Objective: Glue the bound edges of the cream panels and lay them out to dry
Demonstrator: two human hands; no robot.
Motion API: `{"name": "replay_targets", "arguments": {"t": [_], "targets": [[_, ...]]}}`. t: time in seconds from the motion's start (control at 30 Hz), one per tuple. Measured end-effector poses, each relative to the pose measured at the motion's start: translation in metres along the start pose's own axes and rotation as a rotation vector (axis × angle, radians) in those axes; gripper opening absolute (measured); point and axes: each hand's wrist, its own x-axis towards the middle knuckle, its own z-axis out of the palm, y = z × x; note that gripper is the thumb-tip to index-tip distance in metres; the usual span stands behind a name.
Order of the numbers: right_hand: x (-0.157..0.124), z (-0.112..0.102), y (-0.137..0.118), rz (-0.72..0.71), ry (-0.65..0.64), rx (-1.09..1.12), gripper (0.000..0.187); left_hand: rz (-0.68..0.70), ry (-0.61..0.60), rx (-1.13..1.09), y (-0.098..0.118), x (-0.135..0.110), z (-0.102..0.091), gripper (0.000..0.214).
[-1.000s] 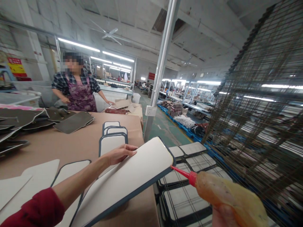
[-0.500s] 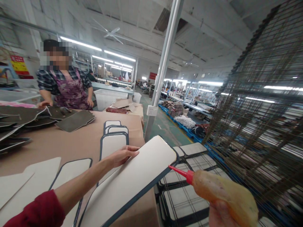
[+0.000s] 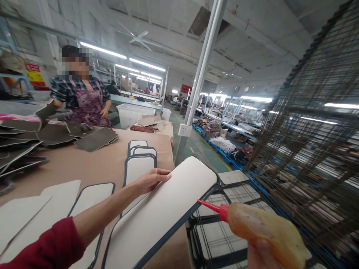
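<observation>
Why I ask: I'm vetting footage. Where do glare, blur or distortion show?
Head view: white tube lights glare; tall brown wire rack looks smeared; slanted grey metal post suggests wide-angle distortion or camera tilt; white blue-edged panel and amber red-nozzled squeeze bottle look fairly crisp.

left hand (image 3: 154,180) grips panel (image 3: 165,209), right hand (image 3: 260,254) bottle (image 3: 265,228)

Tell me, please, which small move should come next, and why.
Probably, the right hand should ease the red nozzle along the dark edge of the white panel toward the near end: the tip sits close to that edge, and the left hand holds the opposite side.
</observation>
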Motion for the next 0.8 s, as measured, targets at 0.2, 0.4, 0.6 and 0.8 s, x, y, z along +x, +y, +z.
{"name": "replay_targets", "arguments": {"t": [0.2, 0.4, 0.6, 0.8], "targets": [[-0.005, 0.005, -0.008, -0.010, -0.099, 0.046, 0.019, -0.013, 0.035, -0.010, 0.008, 0.000, 0.008, 0.069], [-0.010, 0.009, -0.006, 0.021, -0.098, 0.047, 0.022, -0.014, 0.052, -0.002, 0.012, 0.006, 0.011, 0.072], [-0.022, 0.014, -0.011, 0.199, -0.107, 0.204, 0.055, -0.002, 0.058, -0.007, 0.016, 0.015, 0.013, 0.072], [-0.028, 0.020, -0.034, 0.519, -0.093, 0.294, 0.057, 0.015, 0.052, -0.031, 0.020, 0.026, 0.017, 0.063]]}}
